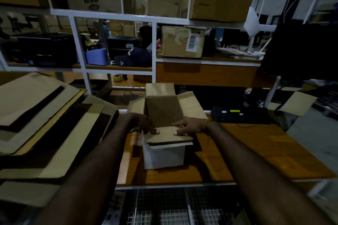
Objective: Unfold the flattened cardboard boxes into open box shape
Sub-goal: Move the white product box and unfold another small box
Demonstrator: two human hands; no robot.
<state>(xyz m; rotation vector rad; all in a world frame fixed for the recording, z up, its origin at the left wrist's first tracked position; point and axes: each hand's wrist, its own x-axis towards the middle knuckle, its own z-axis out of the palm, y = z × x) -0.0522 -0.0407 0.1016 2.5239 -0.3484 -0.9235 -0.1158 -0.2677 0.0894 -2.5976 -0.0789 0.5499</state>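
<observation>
Currently: small cardboard box (164,153) stands erected on the wooden table (256,151), near its front edge.
Left hand (144,124) and right hand (190,126) press flat fingers on the near flap (168,136); remaining flaps stand open. Flattened cardboard stack (45,124) crowds the left; bare tabletop lies right.

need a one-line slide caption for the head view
Both hands press the near flap of an opened cardboard box on the wooden table.
</observation>
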